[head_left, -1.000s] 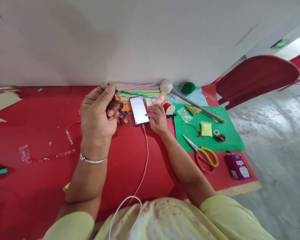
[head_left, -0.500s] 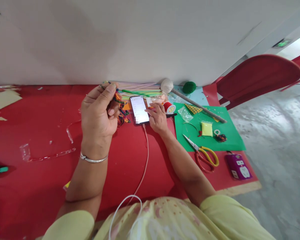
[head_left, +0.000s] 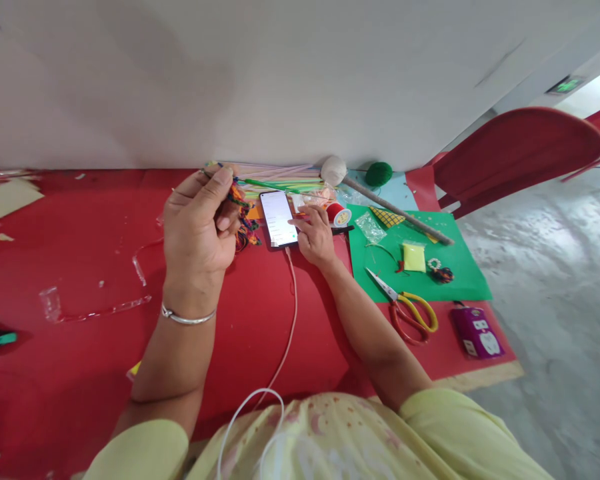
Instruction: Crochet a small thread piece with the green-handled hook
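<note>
My left hand (head_left: 200, 223) is raised over the red table, thumb and fingers closed on a multicoloured yarn piece (head_left: 247, 230) that hangs down on its right. A green crochet hook (head_left: 270, 185) sticks out to the right from beside those fingertips. The phone (head_left: 279, 217) lies on the table with its screen lit and a pink cable (head_left: 294, 293) at its lower end. My right hand (head_left: 316, 235) is at the phone's right edge, one finger extended onto the screen, the other fingers loosely bent and apart.
Scissors (head_left: 400, 303) lie partly on a green sheet (head_left: 465, 267) at the right, near a yellow packet (head_left: 414, 257) and a purple box (head_left: 477, 333). Behind the phone are pale sticks (head_left: 280, 170), a red thread spool (head_left: 339, 214), a white ball (head_left: 333, 171) and a green ball (head_left: 379, 175).
The list on the phone screen looks different, with a small green spot now near its lower right. Both hands stay almost where they were.
</note>
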`<state>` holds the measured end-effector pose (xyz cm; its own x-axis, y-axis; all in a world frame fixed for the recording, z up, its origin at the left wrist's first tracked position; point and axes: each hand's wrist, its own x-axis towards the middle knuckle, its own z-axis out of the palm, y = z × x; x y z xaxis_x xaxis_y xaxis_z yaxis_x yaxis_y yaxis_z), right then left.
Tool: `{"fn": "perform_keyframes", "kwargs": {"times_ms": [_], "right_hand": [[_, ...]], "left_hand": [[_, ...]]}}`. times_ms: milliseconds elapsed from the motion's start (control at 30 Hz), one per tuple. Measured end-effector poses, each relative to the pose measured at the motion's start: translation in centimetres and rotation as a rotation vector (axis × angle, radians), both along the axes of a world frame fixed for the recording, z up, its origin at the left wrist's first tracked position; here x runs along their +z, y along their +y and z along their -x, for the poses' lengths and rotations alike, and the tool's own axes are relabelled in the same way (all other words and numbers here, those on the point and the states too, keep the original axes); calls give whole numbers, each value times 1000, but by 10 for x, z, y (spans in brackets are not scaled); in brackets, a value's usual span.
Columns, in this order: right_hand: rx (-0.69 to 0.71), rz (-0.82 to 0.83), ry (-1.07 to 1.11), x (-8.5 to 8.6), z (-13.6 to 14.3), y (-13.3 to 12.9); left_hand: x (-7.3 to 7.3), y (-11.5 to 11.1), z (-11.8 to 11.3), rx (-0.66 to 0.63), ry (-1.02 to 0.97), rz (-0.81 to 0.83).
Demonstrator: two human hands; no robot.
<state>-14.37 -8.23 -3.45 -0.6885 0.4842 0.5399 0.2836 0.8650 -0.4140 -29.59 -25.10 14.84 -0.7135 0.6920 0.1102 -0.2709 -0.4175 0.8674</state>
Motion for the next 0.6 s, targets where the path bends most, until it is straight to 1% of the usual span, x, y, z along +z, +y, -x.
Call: {"fn": "perform_keyframes", "kwargs": {"times_ms": [200, 600], "right_hand": [[3, 4, -11, 0, 0, 0], [-9, -7, -27, 1, 0, 0]], "left_hand": [[1, 0, -1, 39, 14, 35], [2, 1, -1, 46, 3, 39]]}}
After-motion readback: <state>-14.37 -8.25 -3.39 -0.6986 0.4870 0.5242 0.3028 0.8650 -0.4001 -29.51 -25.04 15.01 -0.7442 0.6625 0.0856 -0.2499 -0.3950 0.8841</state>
